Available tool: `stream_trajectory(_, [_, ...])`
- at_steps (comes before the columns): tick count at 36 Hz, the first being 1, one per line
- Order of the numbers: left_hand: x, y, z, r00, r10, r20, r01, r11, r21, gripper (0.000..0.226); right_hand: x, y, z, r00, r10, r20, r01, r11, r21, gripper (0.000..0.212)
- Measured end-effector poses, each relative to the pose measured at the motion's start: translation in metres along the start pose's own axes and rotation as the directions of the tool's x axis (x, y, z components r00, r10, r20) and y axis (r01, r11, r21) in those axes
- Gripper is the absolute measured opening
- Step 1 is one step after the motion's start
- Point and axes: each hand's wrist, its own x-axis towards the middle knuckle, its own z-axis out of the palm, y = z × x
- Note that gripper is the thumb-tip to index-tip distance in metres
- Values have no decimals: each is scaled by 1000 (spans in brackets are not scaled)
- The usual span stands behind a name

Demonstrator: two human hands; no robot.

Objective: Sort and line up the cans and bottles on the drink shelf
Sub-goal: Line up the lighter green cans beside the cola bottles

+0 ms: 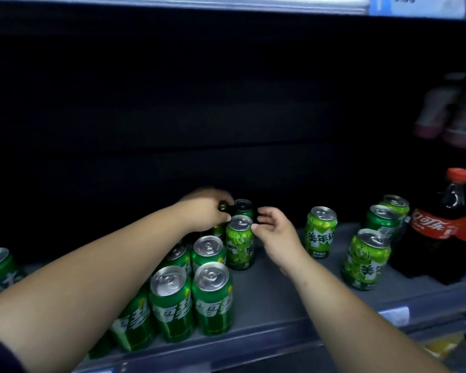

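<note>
Fingers (224,201) of the left hand (205,208) curl down over the shadowed top of a dark, round metal can (222,207) in the back row and appear to pinch it. The right hand (276,234) is half open. Its fingers (267,211) are loosely bent and hold nothing I can make out.

A lime-green aluminium can with an apple print (240,242) stands upright at nine o'clock from the right fingertips, just beside them; whether they touch it I cannot tell. The right hand is the nearer one.

At seven o'clock of this can, a block of deep-green aluminium cans with silver lids (211,300) is packed tight, leaving no room that way. From three to five o'clock the grey shelf floor (275,292) lies bare as far as three more lime-green cans (320,232) and the red-labelled plastic cola bottles (439,227). The shelf's front lip (253,343) bounds it at six o'clock.
</note>
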Motion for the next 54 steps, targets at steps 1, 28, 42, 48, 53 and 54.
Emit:
stream_trajectory(1, [4, 4, 1, 1000, -1, -4, 1, 1000, 3, 36, 0, 2, 1, 1000, -3, 14, 3, 1000, 4, 40])
stream_trajectory(28, [53, 58, 26, 985, 69, 160, -63, 997, -40, 46, -42, 33, -40, 1000, -14, 7, 14, 1000, -15, 55])
stream_trajectory(42, [41, 102, 23, 898, 182, 401, -162, 983, -84, 72, -74, 45, -94, 999, 25, -30, -26, 999, -36, 58])
stream_trajectory(48, [34, 112, 24, 921, 139, 364, -129, 990, -54, 45, -79, 42, -104, 999, 12, 33, -10, 997, -82, 59])
stream_trajectory(53, [21, 115, 19, 820, 199, 538, -114, 976, -187, 61, -83, 41, -113, 995, 13, 98, -1, 993, -117, 63])
stream_trajectory(54, [18, 116, 19, 811, 193, 553, -120, 979, -166, 69, -82, 40, -113, 993, 14, 114, 1, 991, -134, 64])
